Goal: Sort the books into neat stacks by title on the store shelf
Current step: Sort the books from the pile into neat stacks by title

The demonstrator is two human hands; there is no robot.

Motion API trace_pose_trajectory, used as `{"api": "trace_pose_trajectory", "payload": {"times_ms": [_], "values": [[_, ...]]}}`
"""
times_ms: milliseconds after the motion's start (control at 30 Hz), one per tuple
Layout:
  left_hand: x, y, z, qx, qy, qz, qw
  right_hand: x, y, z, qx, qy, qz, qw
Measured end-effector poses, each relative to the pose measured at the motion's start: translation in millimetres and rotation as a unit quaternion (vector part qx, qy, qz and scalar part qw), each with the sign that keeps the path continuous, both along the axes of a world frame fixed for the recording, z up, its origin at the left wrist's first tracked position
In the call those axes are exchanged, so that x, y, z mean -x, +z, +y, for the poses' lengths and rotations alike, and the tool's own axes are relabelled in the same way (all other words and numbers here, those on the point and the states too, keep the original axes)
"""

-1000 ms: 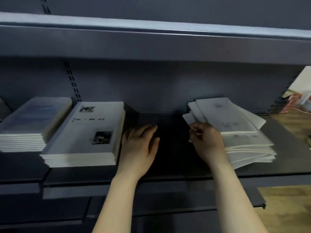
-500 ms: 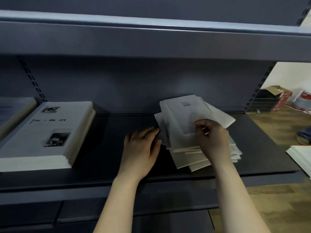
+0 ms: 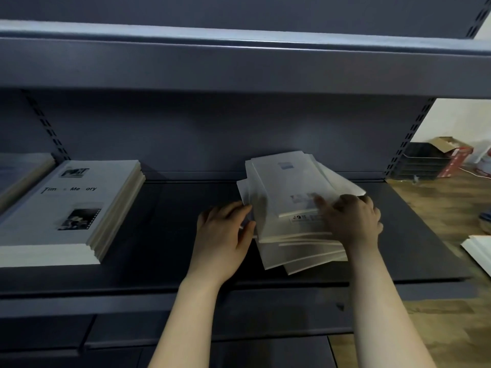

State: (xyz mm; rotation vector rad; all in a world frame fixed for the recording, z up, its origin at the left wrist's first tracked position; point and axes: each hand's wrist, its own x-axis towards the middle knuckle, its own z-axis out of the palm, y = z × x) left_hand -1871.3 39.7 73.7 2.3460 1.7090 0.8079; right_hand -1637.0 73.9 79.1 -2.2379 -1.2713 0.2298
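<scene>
Several thin white books in crooked, fanned pile (image 3: 281,229) on shelf (image 3: 164,261), well right of neat stack (image 3: 66,208). Left hand (image 3: 223,235), between neat stack and pile: flat, fingers straight against pile's edge. Right hand (image 3: 353,221) on pile's far side from neat stack, fingers bent; pinching or pressing, cannot tell. Books likely light, bendy, slick-covered; square up by side edges.

Dark grey metal shelf (image 3: 186,248), back panel the same colour. Towards the left sits a tidy stack of white books (image 3: 66,208) with something like "Time Memory" on the cover, edges squared up. Just left of that there's another stack (image 3: 21,171), cut off by the frame edge. Right of centre is a messy pile of white books (image 3: 287,181), fanned out and skewed, well apart from the tidy one.
</scene>
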Motion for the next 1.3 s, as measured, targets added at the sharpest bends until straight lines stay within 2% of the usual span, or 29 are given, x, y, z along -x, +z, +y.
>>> {"api": "trace_pose_trajectory", "payload": {"times_ms": [267,467,600,700,800,1033,1167,1233,1300], "values": [[-1,-1,-2,0.002,0.000,0.001,1.000,-12,-9,-1,-0.071,0.022,0.102,0.992],[0,2,-4,-0.010,-0.004,-0.016,1.000,0,14,-10,-0.145,0.024,0.147,0.978],[4,4,-6,-0.010,-0.003,-0.014,1.000,13,22,-13,-0.206,0.083,0.259,0.940],[8,7,-10,-0.003,0.006,-0.022,1.000,28,31,-15,-0.234,0.118,0.369,0.892],[11,12,-14,0.009,0.011,-0.004,1.000,48,37,-20,-0.261,0.147,0.413,0.860],[3,20,-14,-0.047,0.014,0.000,0.999,100,41,-34,-0.229,0.217,0.424,0.849],[4,22,-17,-0.032,0.056,0.007,0.998,117,41,-49,-0.200,0.286,0.309,0.885],[5,23,-19,-0.016,0.081,0.022,0.996,122,41,-52,-0.214,0.325,0.259,0.884],[6,21,-19,0.001,0.094,-0.021,0.995,126,40,-51,-0.218,0.352,0.248,0.876]]}}
